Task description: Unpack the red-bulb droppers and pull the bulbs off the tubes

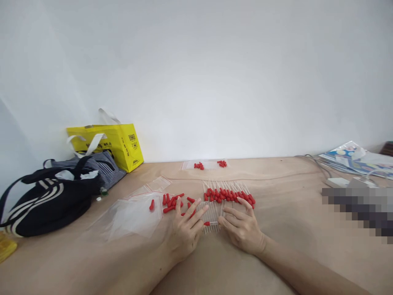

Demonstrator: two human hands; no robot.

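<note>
In the head view my left hand (188, 229) pinches a red rubber dropper bulb (207, 223) between thumb and fingers, its other fingers raised. A clear dropper tube (213, 223) lies sideways against the bulb's mouth, and my right hand (242, 229) is closed on its far end. Whether the tube sits inside the bulb I cannot tell. Under and between my hands lies a row of bare clear tubes (211, 211). Just beyond is a row of droppers with red bulbs (229, 194). Loose red bulbs (172, 201) are scattered beside my left fingers.
Clear zip bags (135, 217) lie flat on the left. Bagged droppers (205, 165) rest by the wall. A black bag (52, 200), a striped bag (107, 170) and a yellow bag (132, 147) stand far left. Printed packets (353, 157) and a white adapter (337, 182) are at right.
</note>
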